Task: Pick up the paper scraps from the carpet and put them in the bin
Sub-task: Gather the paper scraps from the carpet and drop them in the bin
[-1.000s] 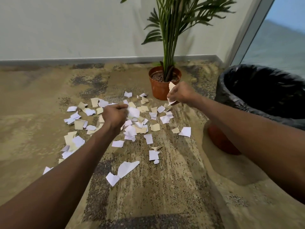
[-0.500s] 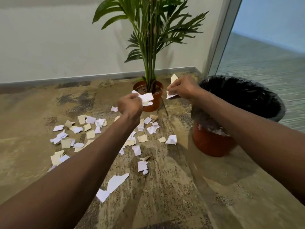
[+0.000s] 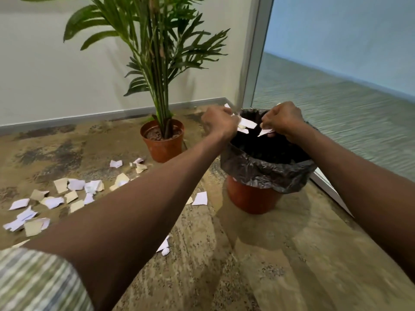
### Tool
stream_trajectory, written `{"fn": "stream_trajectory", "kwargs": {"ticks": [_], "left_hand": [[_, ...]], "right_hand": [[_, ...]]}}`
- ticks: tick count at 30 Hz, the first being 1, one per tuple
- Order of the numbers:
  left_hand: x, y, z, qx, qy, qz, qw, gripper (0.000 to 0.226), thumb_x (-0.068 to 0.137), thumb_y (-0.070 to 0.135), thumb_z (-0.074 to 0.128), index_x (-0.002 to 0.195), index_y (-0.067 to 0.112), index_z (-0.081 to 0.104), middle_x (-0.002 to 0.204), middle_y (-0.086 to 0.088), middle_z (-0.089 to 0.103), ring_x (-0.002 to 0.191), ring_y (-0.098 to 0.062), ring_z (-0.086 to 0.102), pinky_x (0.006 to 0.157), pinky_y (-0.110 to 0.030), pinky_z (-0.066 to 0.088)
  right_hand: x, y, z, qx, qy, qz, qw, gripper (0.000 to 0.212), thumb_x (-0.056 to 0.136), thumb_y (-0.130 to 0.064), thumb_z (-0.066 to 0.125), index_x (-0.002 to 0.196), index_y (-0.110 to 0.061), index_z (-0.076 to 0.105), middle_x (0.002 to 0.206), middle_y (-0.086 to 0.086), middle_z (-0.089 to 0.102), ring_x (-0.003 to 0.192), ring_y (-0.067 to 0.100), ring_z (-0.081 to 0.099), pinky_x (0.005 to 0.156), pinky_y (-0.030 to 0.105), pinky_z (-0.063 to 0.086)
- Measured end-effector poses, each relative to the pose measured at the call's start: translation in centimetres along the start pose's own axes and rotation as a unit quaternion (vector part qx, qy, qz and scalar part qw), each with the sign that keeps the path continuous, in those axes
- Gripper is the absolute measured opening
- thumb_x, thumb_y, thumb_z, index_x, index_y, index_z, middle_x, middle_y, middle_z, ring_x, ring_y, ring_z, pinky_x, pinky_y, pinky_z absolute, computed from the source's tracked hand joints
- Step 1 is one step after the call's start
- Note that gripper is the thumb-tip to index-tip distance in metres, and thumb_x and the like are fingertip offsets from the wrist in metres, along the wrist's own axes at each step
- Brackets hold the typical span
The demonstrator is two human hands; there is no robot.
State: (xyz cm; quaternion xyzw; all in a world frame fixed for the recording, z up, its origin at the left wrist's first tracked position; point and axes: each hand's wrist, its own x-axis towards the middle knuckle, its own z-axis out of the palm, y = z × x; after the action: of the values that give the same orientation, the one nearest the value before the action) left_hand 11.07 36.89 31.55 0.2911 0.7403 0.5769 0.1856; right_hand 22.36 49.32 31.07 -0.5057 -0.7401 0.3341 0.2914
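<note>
My left hand (image 3: 219,122) grips a small bunch of white and cream paper scraps (image 3: 247,124) above the left rim of the bin. My right hand (image 3: 284,118) pinches another white scrap (image 3: 266,132) over the bin's opening. The bin (image 3: 265,173) is a red-brown pot lined with a black bag, standing on the carpet at the right. Several white and tan paper scraps (image 3: 74,189) lie scattered on the carpet to the left, partly hidden behind my left forearm.
A potted palm (image 3: 162,140) stands just left of the bin, near the wall. A glass partition with a metal frame (image 3: 253,63) runs behind and to the right of the bin. Patterned carpet (image 3: 247,265) stretches in front.
Both hands have lifted from the scrap pile and swung right with their paper, and now hang over the bin. The view turned right with them.
</note>
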Motion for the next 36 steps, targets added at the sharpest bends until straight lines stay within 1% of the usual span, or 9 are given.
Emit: {"fn": "stream_trajectory", "kwargs": {"ticks": [5, 8, 10, 14, 19, 27, 32, 34, 36], "left_hand": [[-1.0, 0.8, 1.4, -0.079, -0.169, -0.025, 0.982, 0.020, 0.092, 0.028, 0.065, 0.081, 0.012, 0.068, 0.066, 0.004, 0.061, 0.069, -0.017, 0.059, 0.076, -0.035, 0.051], [-1.0, 0.5, 0.9, -0.165, -0.232, -0.055, 0.957, 0.028, 0.098, 0.033, 0.054, 0.109, 0.008, 0.063, 0.094, 0.001, 0.060, 0.087, -0.016, 0.054, 0.087, -0.040, 0.048], [-0.5, -0.2, 0.0, -0.190, -0.221, -0.050, 0.955, 0.034, 0.100, 0.032, 0.050, 0.117, 0.004, 0.057, 0.102, -0.008, 0.057, 0.093, -0.017, 0.052, 0.095, -0.039, 0.048], [-0.4, -1.9, -2.8, -0.232, -0.170, -0.056, 0.956, 0.019, 0.102, 0.023, 0.047, 0.089, 0.010, 0.055, 0.081, -0.007, 0.047, 0.078, -0.022, 0.045, 0.072, -0.028, 0.044], [-0.7, -6.2, -7.9, -0.209, -0.157, -0.089, 0.961, 0.028, 0.103, 0.011, 0.040, 0.076, 0.011, 0.048, 0.074, -0.006, 0.042, 0.065, -0.016, 0.041, 0.062, -0.024, 0.037], [-1.1, -19.0, -17.6, 0.106, -0.084, -0.138, 0.981, 0.015, 0.094, 0.011, 0.061, 0.102, -0.001, 0.065, 0.087, -0.016, 0.062, 0.075, -0.024, 0.055, 0.068, -0.032, 0.048], [-2.6, -27.5, -22.7, 0.376, -0.086, -0.164, 0.908, 0.049, 0.084, 0.027, 0.074, 0.128, 0.010, 0.060, 0.124, -0.017, 0.064, 0.107, -0.033, 0.062, 0.085, -0.033, 0.047], [-3.0, -30.1, -24.3, 0.415, -0.073, -0.167, 0.891, 0.069, 0.076, 0.029, 0.081, 0.136, 0.012, 0.052, 0.132, -0.018, 0.059, 0.118, -0.035, 0.055, 0.090, -0.036, 0.045], [-3.1, -32.3, -25.5, 0.440, -0.067, -0.180, 0.877, 0.093, 0.066, 0.033, 0.087, 0.145, 0.017, 0.039, 0.137, -0.022, 0.053, 0.125, -0.038, 0.049, 0.096, -0.041, 0.046]], "right_hand": [[0.3, 1.7, -1.5, -0.105, -0.107, 0.030, 0.988, 0.024, 0.088, -0.008, 0.064, 0.111, -0.002, 0.067, 0.094, 0.013, 0.067, 0.071, 0.023, 0.067, 0.068, 0.036, 0.063], [0.0, 1.2, -1.7, -0.142, -0.124, 0.016, 0.982, 0.031, 0.089, -0.009, 0.060, 0.119, -0.004, 0.065, 0.100, 0.011, 0.065, 0.063, 0.016, 0.065, 0.073, 0.038, 0.061], [-0.4, 0.4, -1.4, -0.178, -0.103, 0.002, 0.979, 0.028, 0.090, -0.013, 0.061, 0.117, -0.005, 0.067, 0.100, 0.011, 0.068, 0.060, 0.017, 0.068, 0.070, 0.036, 0.060], [-1.5, -1.7, 0.3, -0.159, -0.005, -0.059, 0.986, 0.017, 0.090, -0.017, 0.062, 0.099, -0.008, 0.074, 0.089, 0.015, 0.074, 0.052, 0.016, 0.067, 0.045, 0.016, 0.050], [-3.5, -5.1, 5.0, -0.097, 0.014, -0.259, 0.961, 0.017, 0.089, -0.017, 0.061, 0.094, -0.009, 0.075, 0.089, 0.007, 0.072, 0.078, 0.018, 0.068, 0.075, 0.028, 0.057], [-7.3, -4.1, 16.7, -0.132, -0.266, -0.243, 0.924, 0.005, 0.086, -0.005, 0.068, 0.087, -0.008, 0.072, 0.073, -0.003, 0.066, 0.055, 0.007, 0.062, 0.044, 0.014, 0.049], [-6.5, 0.3, 22.8, -0.189, -0.324, -0.166, 0.912, 0.016, 0.084, -0.002, 0.063, 0.070, -0.010, 0.065, 0.068, 0.007, 0.065, 0.052, 0.020, 0.059, 0.044, 0.028, 0.052], [-5.9, 1.7, 25.0, -0.219, -0.325, -0.163, 0.905, 0.004, 0.079, -0.004, 0.068, 0.078, -0.001, 0.071, 0.079, 0.018, 0.071, 0.059, 0.025, 0.061, 0.055, 0.036, 0.054], [-5.3, 2.7, 27.6, -0.254, -0.333, -0.180, 0.890, 0.026, 0.071, -0.013, 0.077, 0.091, 0.003, 0.071, 0.095, 0.022, 0.072, 0.072, 0.027, 0.063, 0.060, 0.034, 0.048]]}}
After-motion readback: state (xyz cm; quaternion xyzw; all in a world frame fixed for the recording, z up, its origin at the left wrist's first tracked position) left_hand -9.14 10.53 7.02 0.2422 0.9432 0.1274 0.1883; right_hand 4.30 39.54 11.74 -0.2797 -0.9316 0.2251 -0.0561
